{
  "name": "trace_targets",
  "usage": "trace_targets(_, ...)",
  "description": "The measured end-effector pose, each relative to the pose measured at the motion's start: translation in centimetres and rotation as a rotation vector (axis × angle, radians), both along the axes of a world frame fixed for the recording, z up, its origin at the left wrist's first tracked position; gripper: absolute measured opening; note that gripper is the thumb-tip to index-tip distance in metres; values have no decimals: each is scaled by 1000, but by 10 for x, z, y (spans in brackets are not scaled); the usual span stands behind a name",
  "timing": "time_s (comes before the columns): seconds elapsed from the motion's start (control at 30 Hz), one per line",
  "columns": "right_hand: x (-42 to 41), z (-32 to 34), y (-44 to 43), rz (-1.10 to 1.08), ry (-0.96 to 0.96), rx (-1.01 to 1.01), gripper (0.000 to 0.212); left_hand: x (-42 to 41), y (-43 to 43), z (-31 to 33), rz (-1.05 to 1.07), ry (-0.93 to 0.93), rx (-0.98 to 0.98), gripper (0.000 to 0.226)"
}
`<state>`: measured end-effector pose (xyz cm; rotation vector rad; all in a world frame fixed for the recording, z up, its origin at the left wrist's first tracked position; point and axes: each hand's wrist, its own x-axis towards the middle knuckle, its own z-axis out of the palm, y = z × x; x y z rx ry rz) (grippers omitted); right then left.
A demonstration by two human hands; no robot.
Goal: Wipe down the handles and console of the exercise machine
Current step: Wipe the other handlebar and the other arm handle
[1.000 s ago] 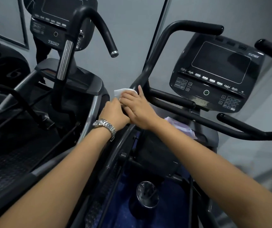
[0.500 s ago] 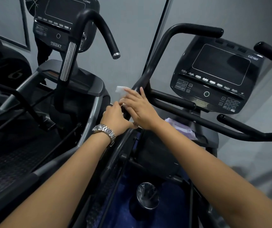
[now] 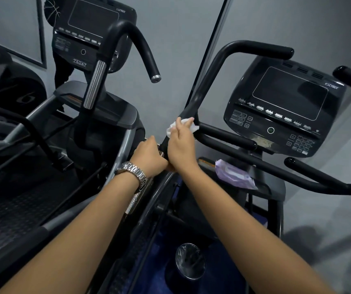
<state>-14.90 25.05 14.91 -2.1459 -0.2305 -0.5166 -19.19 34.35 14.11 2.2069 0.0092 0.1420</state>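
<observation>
Right hand presses white wipe around black handle; left hand grips it below

Head camera looks forward and down, close over both forearms.

Right hand has a white wipe pressed around the black handle of the exercise machine, right where the tube bends up. Left hand, wearing a silver watch, grips the same bar just below. Console sits to the right, with a purple wipes pack below it.
</observation>
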Motion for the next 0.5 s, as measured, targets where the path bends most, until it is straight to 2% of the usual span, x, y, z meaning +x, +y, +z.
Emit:
trace_targets(0.1, 50, 23, -6, -145, 24, 96, 19, -1, -2, 4, -49, 26, -63, 88)
trace_targets(0.2, 94, 41, -20, -202, 251, 223, 26, 0, -1, 3, -75, 49, -146, 84)
trace_targets(0.23, 96, 44, -23, -196, 274, 275, 28, 0, -1, 2, -82, 55, -163, 81)
trace_targets(0.37, 50, 29, -18, -141, 188, 248, 34, 0, 4, 1, -73, 62, -215, 103)
trace_targets(0.5, 19, 8, -18, -44, 147, 309, 31, -1, 5, 1, -67, 64, -232, 100)
